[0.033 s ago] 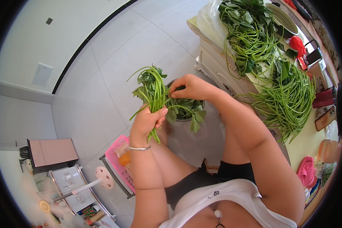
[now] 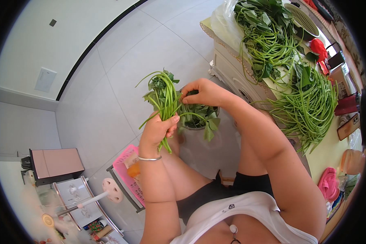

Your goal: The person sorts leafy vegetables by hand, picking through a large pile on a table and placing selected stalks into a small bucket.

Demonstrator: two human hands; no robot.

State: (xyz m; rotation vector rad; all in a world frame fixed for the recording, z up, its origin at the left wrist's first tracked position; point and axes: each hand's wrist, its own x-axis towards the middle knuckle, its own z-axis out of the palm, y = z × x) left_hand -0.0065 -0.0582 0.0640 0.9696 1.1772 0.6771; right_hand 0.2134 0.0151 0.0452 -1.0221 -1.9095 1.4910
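Toward eleven o'clock from centre, bunch of slim bright-green stems (image 2: pixel 167 103), limp darker leaves (image 2: pixel 170 76), left hand (image 2: pixel 155 131) grip wrapped round the stems, toward one o'clock right hand (image 2: pixel 205 94) grip nearly pinched, its hold unclear.

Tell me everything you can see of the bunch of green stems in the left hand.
The bunch of green stems looks fresh and bright green, its slender stems mixed with darker leaves toward the top. It is held roughly upright, one stem curling out to the left near the top. The left grip closes around its lower part, with stem ends poking out below. Pale tiled floor shows behind it. The right grip is close beside it; whether they touch is unclear.
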